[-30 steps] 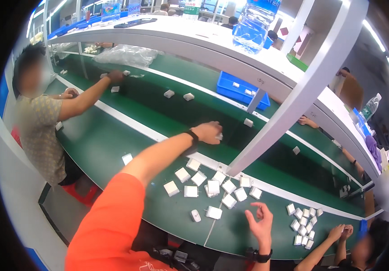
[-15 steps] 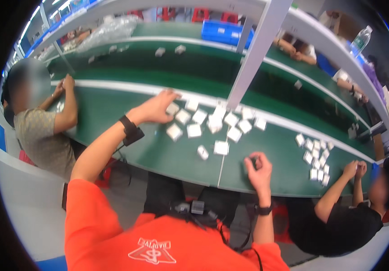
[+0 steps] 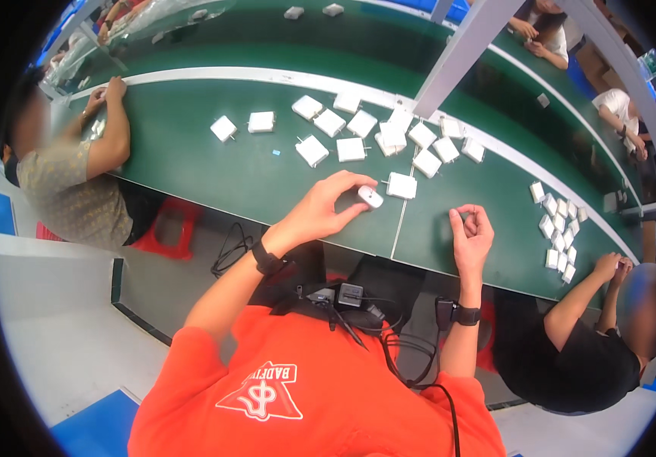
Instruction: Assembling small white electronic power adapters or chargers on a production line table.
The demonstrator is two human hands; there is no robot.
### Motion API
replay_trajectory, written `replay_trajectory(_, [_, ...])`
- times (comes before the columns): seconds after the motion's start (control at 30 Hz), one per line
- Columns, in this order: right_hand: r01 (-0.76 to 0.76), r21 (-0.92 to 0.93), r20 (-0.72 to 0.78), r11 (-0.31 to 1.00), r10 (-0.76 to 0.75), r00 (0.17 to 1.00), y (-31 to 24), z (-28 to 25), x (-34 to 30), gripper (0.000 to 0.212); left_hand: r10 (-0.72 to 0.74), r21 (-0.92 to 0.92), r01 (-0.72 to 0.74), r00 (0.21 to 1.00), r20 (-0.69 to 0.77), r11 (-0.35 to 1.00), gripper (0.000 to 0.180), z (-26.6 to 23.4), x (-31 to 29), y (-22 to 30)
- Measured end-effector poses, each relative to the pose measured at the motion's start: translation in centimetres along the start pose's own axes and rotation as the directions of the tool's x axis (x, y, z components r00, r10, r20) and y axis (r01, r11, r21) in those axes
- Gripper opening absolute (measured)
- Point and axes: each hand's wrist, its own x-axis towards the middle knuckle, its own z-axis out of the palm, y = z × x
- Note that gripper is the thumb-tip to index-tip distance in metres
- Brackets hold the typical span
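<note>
My left hand (image 3: 326,206) is closed in a pinch, thumb and forefinger on a small white plug adapter (image 3: 370,197) at the near part of the green table. Just beyond it lies another white adapter (image 3: 402,186), beside a thin white line on the tabletop. Over the table to the right is my right hand (image 3: 472,234), its fingers curled in and its thumb close to the forefinger; whatever it may hold is hidden. Farther off, several white adapters with thin metal pins form a loose group (image 3: 351,149). Two more adapters (image 3: 261,122) lie left of that group.
A white rail and an upright post (image 3: 457,61) border the table's far side, with a dark green belt (image 3: 267,42) beyond. A second cluster of white adapters (image 3: 558,226) lies near a co-worker (image 3: 579,343) at right. Another co-worker (image 3: 76,175) sits at left. A tiny blue piece (image 3: 276,152) lies on the table.
My left hand has come back from the far left adapters toward me and taken hold of the adapter that lay loose in front. My right hand stays curled. The view has tilted.
</note>
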Motion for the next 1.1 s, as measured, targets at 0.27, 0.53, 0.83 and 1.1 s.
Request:
replay_trajectory(0.27, [0.161, 0.089, 0.278, 0.983, -0.179, 0.944, -5.9, 5.3, -2.9, 0.025, -0.138, -0.017, 0.137, 0.985, -0.105, 0.990, 0.035, 2.1, 0.1, 1.6])
replay_trajectory(0.53, [0.459, -0.016, 0.315, 0.888, -0.432, 0.845, -8.5, 10.1, -1.8, 0.014, -0.047, -0.022, 0.044, 0.990, -0.134, 0.999, 0.036, 2.2, -0.3, 0.6])
replay_trajectory(0.83, [0.157, 0.046, 0.296, 0.987, -0.163, 0.941, -7.5, 9.8, -1.9, 0.008, -0.162, -0.143, 0.156, 0.986, -0.038, 0.977, 0.039, 1.7, -0.2, -0.1])
replay_trajectory(1.1, [0.171, 0.028, 0.306, 0.985, -0.171, 0.937, -8.8, 10.3, -1.8, 0.006, -0.194, -0.300, 0.215, 0.976, 0.099, 0.929, 0.048, 0.0, -0.4, 1.1])
